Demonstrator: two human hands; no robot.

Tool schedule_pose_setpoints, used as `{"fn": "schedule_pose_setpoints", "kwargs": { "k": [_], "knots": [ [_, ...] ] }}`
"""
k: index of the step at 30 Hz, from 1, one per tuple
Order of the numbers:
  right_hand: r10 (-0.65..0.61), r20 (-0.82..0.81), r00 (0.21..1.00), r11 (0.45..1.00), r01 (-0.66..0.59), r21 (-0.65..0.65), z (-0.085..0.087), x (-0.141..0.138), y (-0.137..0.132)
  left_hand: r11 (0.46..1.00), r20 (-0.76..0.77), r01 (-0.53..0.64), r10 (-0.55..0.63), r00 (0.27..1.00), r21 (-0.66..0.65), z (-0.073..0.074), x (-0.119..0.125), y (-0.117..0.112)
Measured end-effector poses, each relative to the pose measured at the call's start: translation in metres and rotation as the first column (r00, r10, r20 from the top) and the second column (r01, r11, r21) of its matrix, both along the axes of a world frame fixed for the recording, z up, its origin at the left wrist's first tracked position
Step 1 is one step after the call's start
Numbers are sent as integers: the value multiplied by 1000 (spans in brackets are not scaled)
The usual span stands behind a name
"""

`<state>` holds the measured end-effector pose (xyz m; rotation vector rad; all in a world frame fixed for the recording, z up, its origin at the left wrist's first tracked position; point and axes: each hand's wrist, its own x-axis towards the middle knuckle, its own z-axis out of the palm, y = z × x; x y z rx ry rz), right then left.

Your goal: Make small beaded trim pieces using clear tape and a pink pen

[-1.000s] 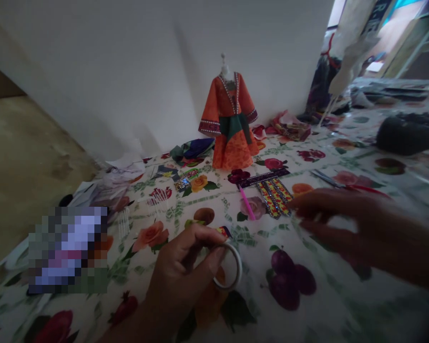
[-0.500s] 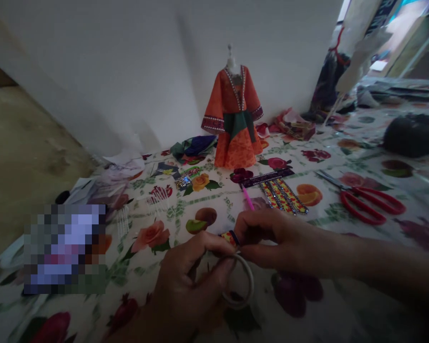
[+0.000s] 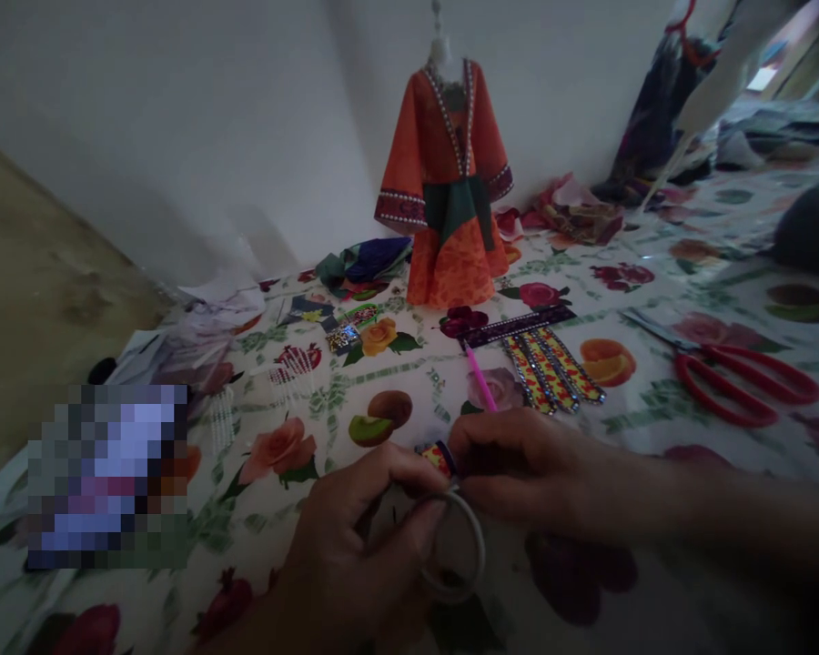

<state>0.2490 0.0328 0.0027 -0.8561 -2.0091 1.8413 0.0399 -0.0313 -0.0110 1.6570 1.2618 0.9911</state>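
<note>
Two bare hands are together above a table [image 3: 208, 509] covered in white sheeting printed with fruit and flowers. The left hand [image 3: 361, 518] pinches a thin white ring-shaped roll, apparently of tape [image 3: 480, 546], between thumb and forefinger, standing it on edge, probably so that its rim is free for the right hand [image 3: 532, 464]. That hand's fingertips meet the left's at the roll's top; whether they grip anything is hidden. A short yellow-and-red patterned piece with a dark border [image 3: 438, 458] shows just beyond the roll, between the fingertips. Past the hands, towards the table's far edge, lie a slim pink pen [image 3: 479, 375], yellow-and-red strips edged with glittering stones [image 3: 551, 364] and a dark purple beaded band [image 3: 519, 327], seemingly laid side by side for easy reach. Steel scissors with red handles [image 3: 689, 346] rest to their right, and an orange-and-green dress [image 3: 450, 264] stands on its white form near that far edge, plausibly as a model.
</note>
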Motion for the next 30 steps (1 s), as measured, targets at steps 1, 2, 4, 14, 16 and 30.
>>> {"fn": "schedule_pose_setpoints", "kwargs": {
  "k": [1,2,4,14,16,30],
  "knots": [
    [-10,-9,1000,1000,10,-8,-2,-1,0,1000,-5,-1,2,1000,12,0,1,0],
    [-18,-16,1000,1000,18,-15,-3,-1,-1,1000,-13,4,-4,1000,14,1,2,1],
    [-26,-16,1000,1000,26,-7,-7,-1,-1,1000,-31,8,-8,999,5,1,2,2],
    [-101,37,994,991,104,-86,2,5,-7,995,-57,-91,93,994,33,-2,1,1],
    [-49,54,997,972,60,-225,2,3,-13,991,-91,-103,112,990,90,0,3,1],
    [-8,9,1000,916,11,-401,-11,1,-20,934,-365,80,57,929,349,2,4,4]
  ]
}}
